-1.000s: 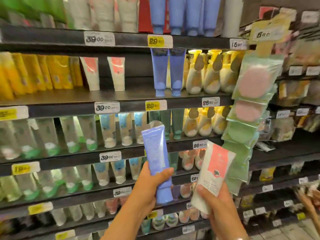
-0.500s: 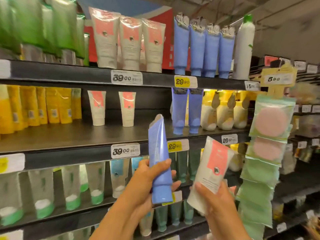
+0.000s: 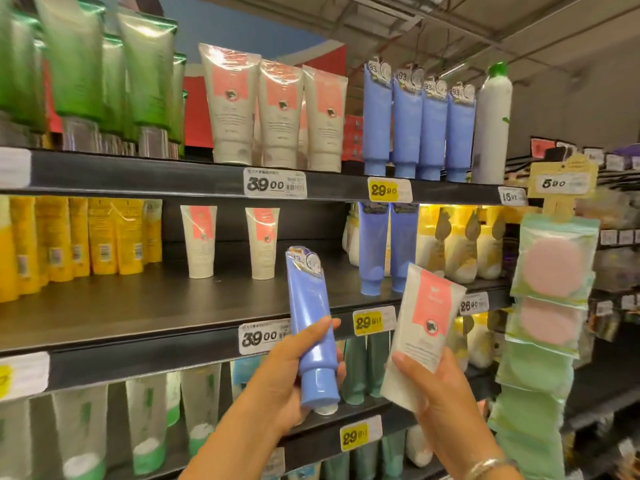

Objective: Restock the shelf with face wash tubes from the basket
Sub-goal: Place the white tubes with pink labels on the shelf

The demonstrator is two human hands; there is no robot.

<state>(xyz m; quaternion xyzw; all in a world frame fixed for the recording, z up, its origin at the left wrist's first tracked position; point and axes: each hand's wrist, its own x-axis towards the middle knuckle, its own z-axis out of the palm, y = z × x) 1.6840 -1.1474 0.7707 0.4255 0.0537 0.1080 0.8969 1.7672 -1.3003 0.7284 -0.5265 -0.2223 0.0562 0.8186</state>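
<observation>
Gripping a blue tube (image 3: 313,327) cap-down, the left hand (image 3: 284,375) is raised before the middle shelf's edge (image 3: 156,355); a white tube with a pink label (image 3: 422,330) is clutched by the right hand (image 3: 440,396). Plenty of bare shelf is left beside two white tubes (image 3: 228,242). Compared with a moment ago, the view's been tilted up, so the top shelf (image 3: 138,174) is seen now. Both forearms are angled upward.

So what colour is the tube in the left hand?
Blue, with a blue cap; the left hand grips the tube, clearest in the head view.
</observation>
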